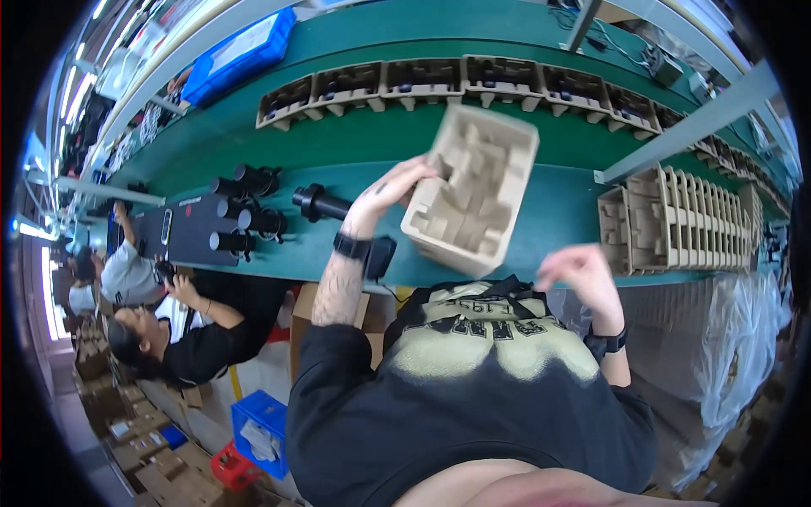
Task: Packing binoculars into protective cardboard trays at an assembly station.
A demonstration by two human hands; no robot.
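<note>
Above a green counter [562, 207], backed by a row of trays [421, 83] and shared with a co-worker [190, 351], a tilted beige tray [475, 190] is gripped at its left rim by the left hand [395, 184], partly hidden by it, while the right hand [585, 269], held apart, is too blurred for its closure to be told.

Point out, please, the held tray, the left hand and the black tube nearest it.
Held tray [478, 193]: head view, inner surface.
Left hand [400, 182]: head view, back.
Black tube [326, 204]: head view, body.

Factory pkg. line: green bench [562, 224] w/ tray row [422, 89], co-wkr [198, 355].
</note>
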